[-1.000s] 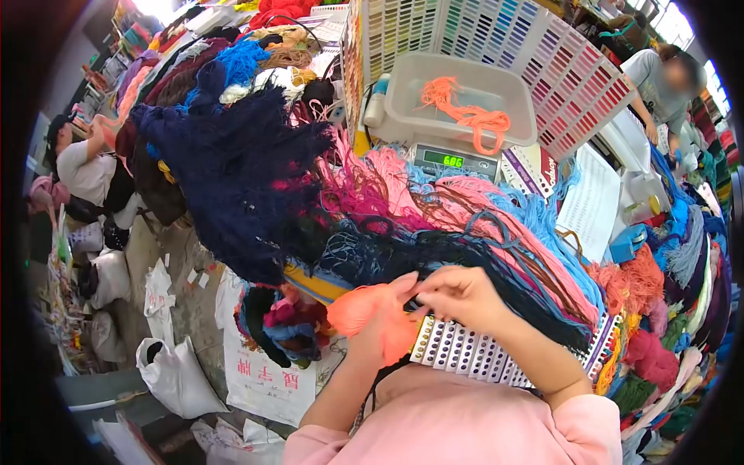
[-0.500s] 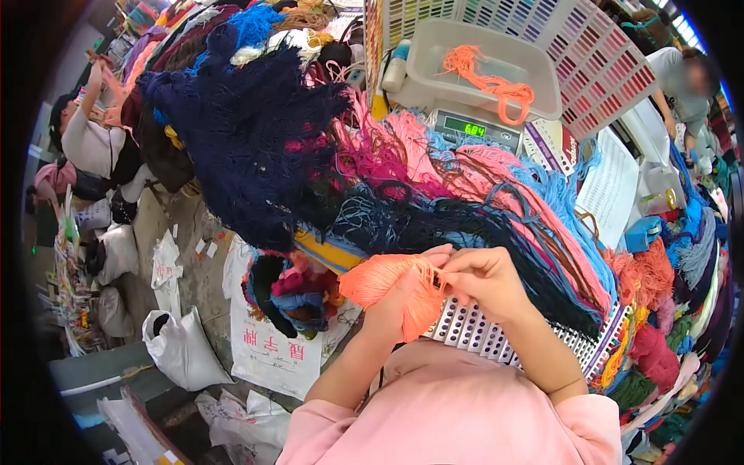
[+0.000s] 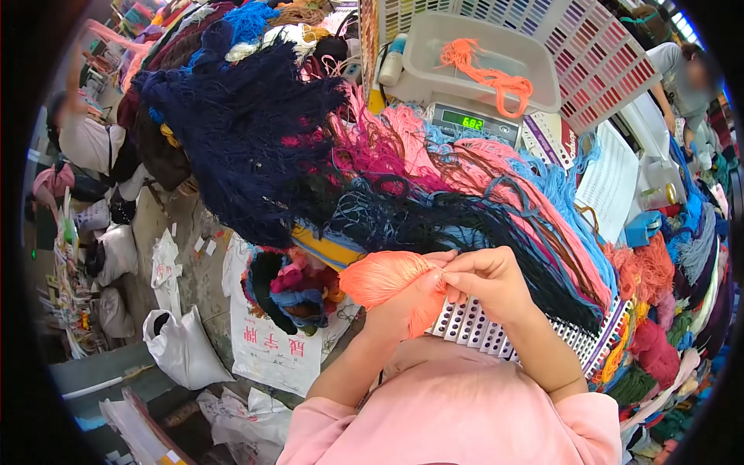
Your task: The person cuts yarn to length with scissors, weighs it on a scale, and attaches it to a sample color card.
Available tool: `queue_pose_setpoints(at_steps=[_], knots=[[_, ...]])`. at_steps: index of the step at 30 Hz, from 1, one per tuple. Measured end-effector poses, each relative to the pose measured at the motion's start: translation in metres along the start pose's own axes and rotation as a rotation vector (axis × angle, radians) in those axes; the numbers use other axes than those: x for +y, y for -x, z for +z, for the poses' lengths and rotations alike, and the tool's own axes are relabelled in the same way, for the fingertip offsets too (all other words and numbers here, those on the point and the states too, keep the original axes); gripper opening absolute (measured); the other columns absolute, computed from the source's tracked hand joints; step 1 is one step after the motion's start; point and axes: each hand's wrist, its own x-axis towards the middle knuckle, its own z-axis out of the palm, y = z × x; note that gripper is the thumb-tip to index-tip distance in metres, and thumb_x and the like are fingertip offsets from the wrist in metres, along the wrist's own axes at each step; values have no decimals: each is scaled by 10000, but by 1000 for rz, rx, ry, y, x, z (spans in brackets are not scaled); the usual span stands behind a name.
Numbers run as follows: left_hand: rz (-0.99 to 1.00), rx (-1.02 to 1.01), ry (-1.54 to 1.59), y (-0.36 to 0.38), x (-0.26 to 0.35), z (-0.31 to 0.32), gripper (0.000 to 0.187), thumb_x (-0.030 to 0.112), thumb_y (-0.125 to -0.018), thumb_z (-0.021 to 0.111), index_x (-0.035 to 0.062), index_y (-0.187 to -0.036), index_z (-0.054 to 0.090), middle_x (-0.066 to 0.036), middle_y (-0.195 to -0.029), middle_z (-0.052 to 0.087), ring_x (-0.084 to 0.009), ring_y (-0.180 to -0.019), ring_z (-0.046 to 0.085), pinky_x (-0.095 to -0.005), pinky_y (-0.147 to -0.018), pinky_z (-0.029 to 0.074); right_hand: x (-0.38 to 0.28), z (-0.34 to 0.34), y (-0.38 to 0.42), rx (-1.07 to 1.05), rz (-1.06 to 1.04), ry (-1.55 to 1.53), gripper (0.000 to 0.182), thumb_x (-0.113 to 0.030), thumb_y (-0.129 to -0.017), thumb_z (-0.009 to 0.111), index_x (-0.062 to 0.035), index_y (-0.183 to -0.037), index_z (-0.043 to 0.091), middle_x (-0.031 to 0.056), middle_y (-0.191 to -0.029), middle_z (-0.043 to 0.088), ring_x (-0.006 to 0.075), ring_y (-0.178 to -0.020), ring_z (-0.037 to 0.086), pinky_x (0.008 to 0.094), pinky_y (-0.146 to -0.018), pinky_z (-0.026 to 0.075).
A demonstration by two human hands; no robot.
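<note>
A bundle of bright orange thread [image 3: 381, 277] is wrapped in my left hand [image 3: 404, 308], close in front of my chest. Its rounded mass bulges out to the left, and a tail of strands hangs below the fingers. My right hand [image 3: 496, 285] is closed in a pinch at the bundle's right end, against the left fingertips. Whatever strand lies in that pinch is too small to make out. Beyond, a plastic tray [image 3: 415, 66] on a digital scale [image 3: 488, 128] holds loose orange thread [image 3: 496, 80].
Navy thread [image 3: 232, 132] and pink thread [image 3: 504, 174] pile across the table before me. A perforated white card [image 3: 473, 325] lies under my forearms. Behind the tray stands a plastic basket [image 3: 612, 70]. White sacks [image 3: 182, 349] sit on the floor at left. Two people work nearby.
My right fingers have closed in tighter against the thread's end, and the bundle has turned slightly. The scale's display went from 6.84 to 6.82. At left, a person's arm has risen with pink thread.
</note>
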Motion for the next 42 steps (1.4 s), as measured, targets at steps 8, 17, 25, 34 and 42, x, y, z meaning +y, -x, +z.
queue_pose_setpoints(at_steps=[8, 17, 25, 34, 42], knots=[[40, -55, 135, -3, -4, -4, 200, 73, -819, 444, -36, -971, 514, -116, -1062, 483, -181, -1017, 439, -313, -881, 343, -6, -1, 1, -3, 43, -25, 92, -30, -730, 564, 25, -793, 603, 40, -625, 566, 51, -491, 491, 177, -443, 398], [62, 56, 101, 0, -8, 0, 200, 68, -817, 450, -24, -990, 494, -95, -1012, 502, -163, -963, 471, -288, -831, 379, -4, 3, 0, 49, -34, 135, 90, -37, -731, 557, 25, -773, 605, 15, -575, 525, 32, -448, 435, 173, -400, 323], [58, -32, 213, -5, -7, -2, 175, 115, -817, 455, -15, -933, 477, -83, -905, 501, -145, -855, 479, -277, -782, 386, 1, -4, -1, -19, 64, -201, 84, -49, -745, 537, 5, -767, 597, 4, -586, 501, 39, -484, 409, 176, -448, 324], [42, -425, 993, 24, 53, -68, 248, 89, -788, 380, 126, -544, 395, 26, -440, 397, -80, -429, 397, -194, -464, 338, -23, -57, -28, 179, -309, 732, 116, -115, -723, 562, -3, -730, 589, 48, -615, 541, 118, -526, 470, 275, -488, 378], [245, -515, 891, 71, 38, -81, 211, 103, -780, 343, 94, -572, 382, 16, -470, 391, -73, -442, 409, -209, -470, 348, -42, -120, -134, 586, -577, 1821, 38, -45, -631, 537, -13, -614, 547, 146, -791, 547, 291, -604, 561, 370, -521, 456]])
